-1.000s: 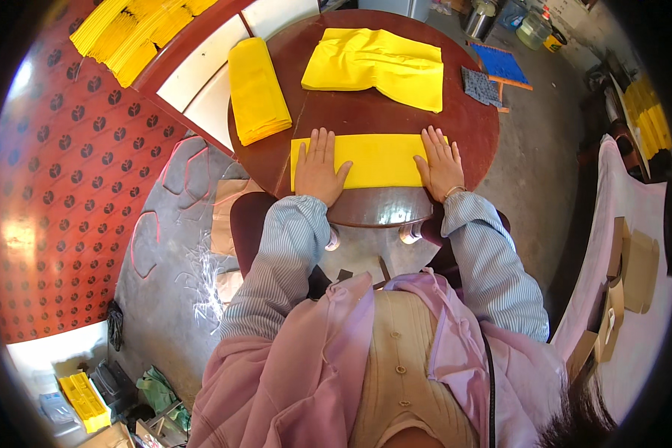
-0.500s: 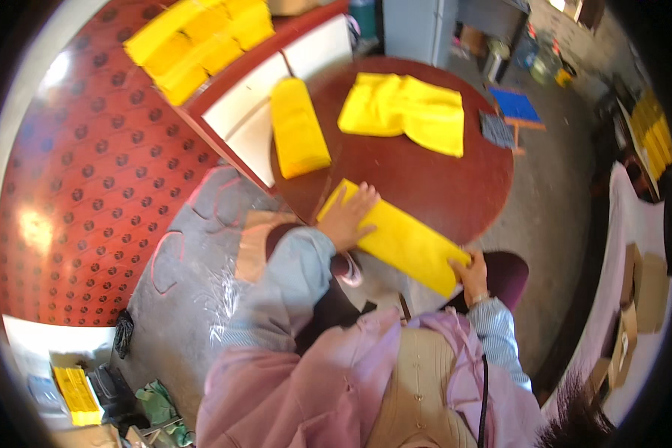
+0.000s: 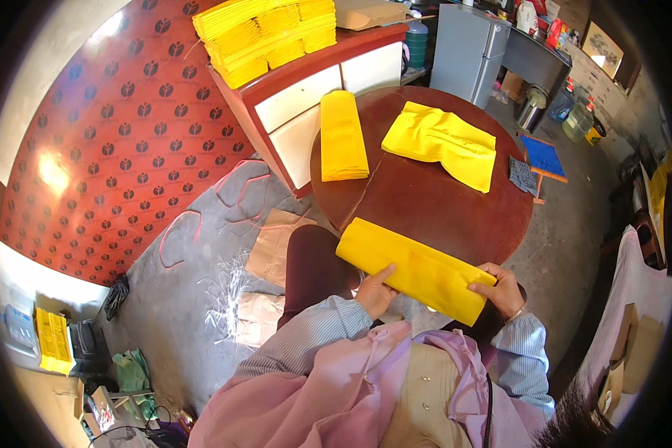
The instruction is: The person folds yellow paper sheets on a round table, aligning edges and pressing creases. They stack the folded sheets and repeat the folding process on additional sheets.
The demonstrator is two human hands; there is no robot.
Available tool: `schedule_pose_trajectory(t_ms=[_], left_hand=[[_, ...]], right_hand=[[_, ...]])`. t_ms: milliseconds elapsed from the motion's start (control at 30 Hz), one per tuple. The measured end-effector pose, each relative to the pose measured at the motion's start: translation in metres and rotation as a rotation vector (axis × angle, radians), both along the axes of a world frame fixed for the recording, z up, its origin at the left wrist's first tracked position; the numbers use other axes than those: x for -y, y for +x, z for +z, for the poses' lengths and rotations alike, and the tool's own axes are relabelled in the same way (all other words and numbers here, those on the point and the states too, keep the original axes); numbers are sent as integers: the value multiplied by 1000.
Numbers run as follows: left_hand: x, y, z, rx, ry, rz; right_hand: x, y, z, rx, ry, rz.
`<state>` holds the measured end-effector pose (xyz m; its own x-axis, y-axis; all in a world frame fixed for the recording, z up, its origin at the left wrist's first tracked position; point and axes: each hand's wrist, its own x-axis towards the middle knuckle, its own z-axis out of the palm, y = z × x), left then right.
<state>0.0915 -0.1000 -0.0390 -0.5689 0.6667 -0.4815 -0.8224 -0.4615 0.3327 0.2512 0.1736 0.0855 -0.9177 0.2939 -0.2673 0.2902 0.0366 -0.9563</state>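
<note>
At the near edge of the worktop [image 3: 433,205], our left hand [image 3: 375,297] and right hand [image 3: 506,293], curled closed, pinch a folded yellow sheet [image 3: 417,267], seemingly light and soft, sensibly by its near edge and right end.

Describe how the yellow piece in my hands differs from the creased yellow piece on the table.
The held piece is long and narrow with fairly straight edges; the creased piece is broader, with a wavy edge. The held piece looks mostly smooth, the creased piece rumpled. The left hand and right hand grip the held piece; the creased piece lies untouched on the table. Both are bright yellow.
</note>
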Motion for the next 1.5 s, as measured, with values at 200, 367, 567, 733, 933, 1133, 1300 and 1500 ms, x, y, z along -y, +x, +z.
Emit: schedule_pose_trajectory(t_ms=[200, 367, 567, 733, 933, 1133, 1300, 1500], left_hand=[[36, -30, 52, -69, 133, 191], [65, -148, 120, -504, 12, 231], [26, -358, 173, -882, -56, -33], [-34, -489, 167, -777, -146, -155], [-65, -519, 74, -614, -369, -136], [-64, -532, 50, -483, -366, -117], [-68, -535, 55, -502, -392, -151], [-73, -535, 66, -534, -443, -191]], right_hand=[[30, -20, 41, -56, 113, 96], [69, -92, 21, -82, 124, 164], [115, -243, -1, -163, -69, 68], [119, -355, -19, -297, -317, 0], [113, -405, -76, -75, -433, -100], [113, -402, -95, -205, -414, -91], [117, -401, -85, -213, -473, -170], [118, -401, -81, -155, -489, -204]])
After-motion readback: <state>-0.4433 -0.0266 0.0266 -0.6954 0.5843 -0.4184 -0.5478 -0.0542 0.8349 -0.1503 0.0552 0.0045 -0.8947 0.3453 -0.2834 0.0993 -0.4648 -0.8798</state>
